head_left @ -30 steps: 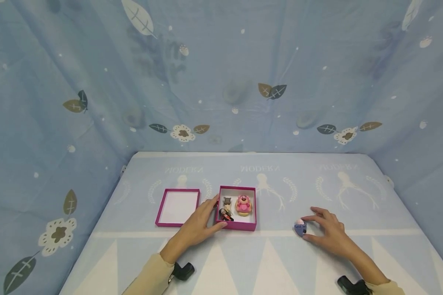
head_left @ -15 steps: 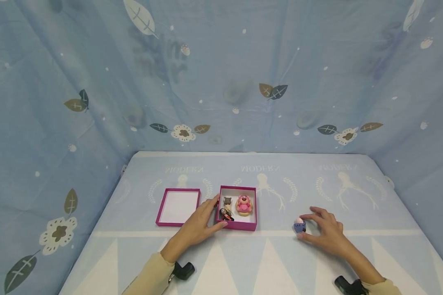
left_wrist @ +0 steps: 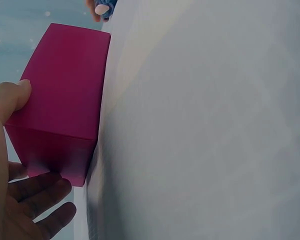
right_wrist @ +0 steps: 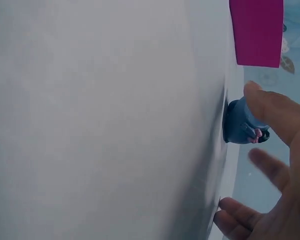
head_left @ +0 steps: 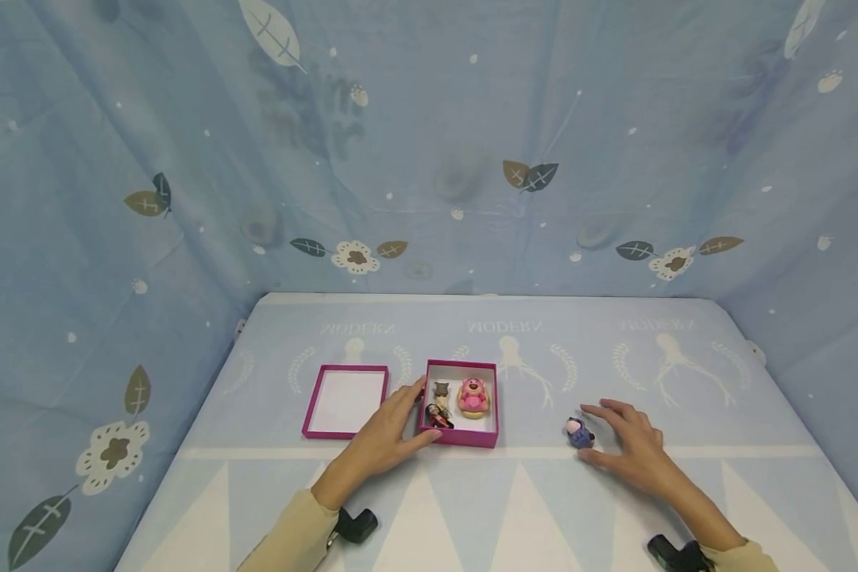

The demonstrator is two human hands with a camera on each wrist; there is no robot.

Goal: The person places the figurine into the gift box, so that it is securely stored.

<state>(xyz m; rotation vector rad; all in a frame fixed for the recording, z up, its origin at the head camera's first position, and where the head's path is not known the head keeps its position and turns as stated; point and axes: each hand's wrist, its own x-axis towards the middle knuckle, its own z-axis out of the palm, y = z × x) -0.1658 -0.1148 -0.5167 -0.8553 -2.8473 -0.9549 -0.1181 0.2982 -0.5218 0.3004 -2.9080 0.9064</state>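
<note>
In the head view, my left hand (head_left: 384,431) holds the near left corner of an open magenta box (head_left: 465,438). The thumb lies on the near wall and the other fingers along the left wall, as the left wrist view also shows. Inside the box are a pink bear figurine (head_left: 473,400) on a yellow ring, a figurine with a grey head (head_left: 441,393) and a dark-haired figurine (head_left: 439,417). A blue donkey figurine (head_left: 580,434) with a pale pink muzzle stands on the table. My right hand (head_left: 632,446) is around it, thumb and index finger spread apart on either side.
The box's lid (head_left: 346,402), white inside with a magenta rim, lies left of the box. A patterned cloth covers the table (head_left: 515,508). Blue curtain (head_left: 429,159) encloses the back and sides.
The donkey figurine has turned, its muzzle now pointing left. My right thumb and index finger, which pinched it before, have spread away from it. My left hand and the box stay put.
</note>
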